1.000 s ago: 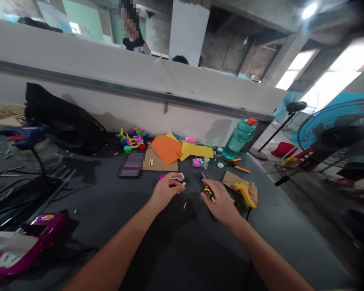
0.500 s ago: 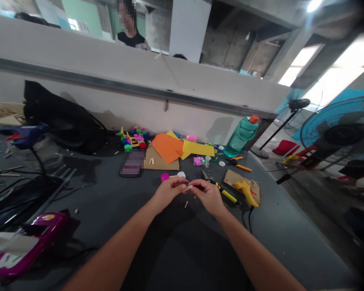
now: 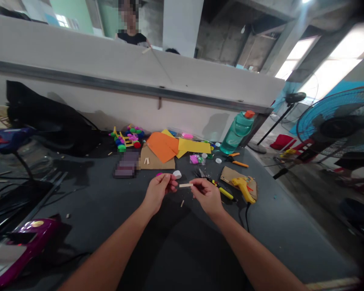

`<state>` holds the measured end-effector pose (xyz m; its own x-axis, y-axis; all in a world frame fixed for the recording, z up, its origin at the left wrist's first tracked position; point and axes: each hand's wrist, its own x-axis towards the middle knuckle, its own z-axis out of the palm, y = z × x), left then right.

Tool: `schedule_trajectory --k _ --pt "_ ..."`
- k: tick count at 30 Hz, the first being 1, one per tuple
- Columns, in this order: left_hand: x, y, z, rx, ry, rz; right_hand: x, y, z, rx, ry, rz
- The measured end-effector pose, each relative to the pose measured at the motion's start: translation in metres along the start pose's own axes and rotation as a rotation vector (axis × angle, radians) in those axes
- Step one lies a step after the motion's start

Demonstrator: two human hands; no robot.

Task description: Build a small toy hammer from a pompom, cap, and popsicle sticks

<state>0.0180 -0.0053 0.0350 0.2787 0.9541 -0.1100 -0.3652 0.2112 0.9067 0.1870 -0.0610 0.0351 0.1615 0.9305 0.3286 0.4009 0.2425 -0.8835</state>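
A short pale wooden stick (image 3: 185,185) lies level in the air, its right end pinched between the thumb and fingers of my right hand (image 3: 208,197). Just left of the stick, apart from its free end, my left hand (image 3: 158,193) has its fingers curled in against the thumb; whether they hold anything is hidden. Below the hands, a small wooden piece (image 3: 182,203) rests on the dark table (image 3: 182,246). Behind my left hand sit a white cap (image 3: 177,174) and a partly covered pink one (image 3: 159,174). Several short sticks (image 3: 147,161) lie on brown cardboard (image 3: 157,164).
Right of my hands lie yellow-handled cutters (image 3: 226,193), a yellow glue gun (image 3: 244,188) on cardboard and orange-handled pliers (image 3: 240,164). A green bottle (image 3: 235,135), orange paper (image 3: 162,146) and a colourful small model (image 3: 125,139) stand farther back. A purple device (image 3: 33,238) is at left.
My left hand has moved left, off the stick that both hands were touching. More of the stick shows now, held by my right hand alone. The whole view has shifted slightly.
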Motion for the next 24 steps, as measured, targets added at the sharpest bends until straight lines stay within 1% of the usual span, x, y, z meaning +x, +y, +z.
schedule_trajectory --k 6,10,12,16,20,24 --pt "-0.0019 0.0026 0.0014 0.092 0.014 0.065 -0.0018 0.0024 -0.0001 -0.019 0.023 -0.01" --pt "-0.0039 0.0015 0.0003 0.242 0.012 0.081 -0.0036 0.0029 -0.0002 -0.024 0.038 -0.013" --pt "-0.0042 -0.0006 0.0007 0.3 -0.012 0.074 -0.0043 0.004 -0.0001 -0.029 0.045 -0.017" --pt "-0.005 -0.0044 0.0047 0.254 -0.096 0.049 -0.0042 0.0064 -0.0007 -0.042 0.044 -0.031" --pt "-0.0072 -0.0059 0.0084 0.207 -0.112 -0.024 -0.0041 0.0047 -0.0019 -0.079 0.036 -0.051" --pt "-0.0083 -0.0051 0.01 0.232 -0.114 -0.02 -0.0046 -0.0026 -0.0023 -0.143 0.038 -0.1"
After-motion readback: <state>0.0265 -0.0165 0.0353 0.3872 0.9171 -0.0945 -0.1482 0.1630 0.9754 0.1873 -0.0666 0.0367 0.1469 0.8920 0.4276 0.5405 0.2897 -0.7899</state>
